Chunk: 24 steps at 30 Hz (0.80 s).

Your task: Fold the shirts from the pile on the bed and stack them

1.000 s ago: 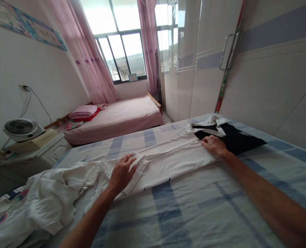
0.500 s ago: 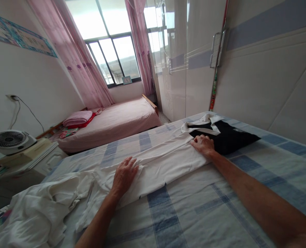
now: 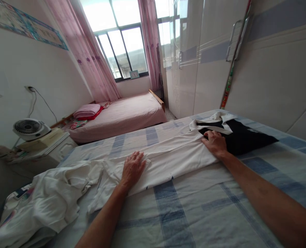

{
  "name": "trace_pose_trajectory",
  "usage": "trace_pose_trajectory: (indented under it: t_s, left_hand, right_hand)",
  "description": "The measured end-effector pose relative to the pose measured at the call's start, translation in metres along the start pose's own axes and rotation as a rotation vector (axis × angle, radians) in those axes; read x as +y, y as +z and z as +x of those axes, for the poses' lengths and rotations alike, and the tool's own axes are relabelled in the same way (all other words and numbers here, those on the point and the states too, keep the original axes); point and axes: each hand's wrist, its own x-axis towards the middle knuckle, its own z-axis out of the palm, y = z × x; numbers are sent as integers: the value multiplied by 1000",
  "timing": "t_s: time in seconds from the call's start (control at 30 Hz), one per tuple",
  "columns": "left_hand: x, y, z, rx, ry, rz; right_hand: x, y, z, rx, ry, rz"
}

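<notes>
A long white shirt (image 3: 173, 162), folded into a narrow strip, lies across the bed. At its right end are a white collar (image 3: 226, 125) and a black part (image 3: 251, 137). My left hand (image 3: 134, 168) rests flat on the white cloth near the strip's left part, fingers stretched. Over by the collar, my right hand (image 3: 216, 144) lies on the border of the white and black cloth, its fingers slightly bent and the thumb apart. Neither hand visibly grips the fabric. To the left of the strip sits a crumpled heap of white clothing (image 3: 54, 199).
Under the clothes is a bed with a blue-and-white checked sheet (image 3: 168, 210). A second bed with a pink sheet (image 3: 127, 112) stands by the window. At the left, a small fan (image 3: 31, 128) sits on a cabinet. A glossy wardrobe (image 3: 266, 75) borders the bed's far right.
The view has shifted, so everything appears a little further right. My right hand's fingers have moved slightly onto the black cloth by the collar. My left hand stays on the white cloth.
</notes>
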Motion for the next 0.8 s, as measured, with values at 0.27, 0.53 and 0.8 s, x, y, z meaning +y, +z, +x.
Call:
trace_pose_trajectory:
  t_s: [0.27, 0.53, 0.8]
  left_hand:
    - [10, -10, 22, 25, 178, -25]
    - [24, 3, 35, 54, 114, -12]
    - [10, -17, 22, 66, 129, -128]
  right_hand:
    - [-1, 4, 2, 7, -164, 9]
    - [-2, -2, 4, 84, -225, -32]
    - [-13, -8, -4, 108, -333, 12]
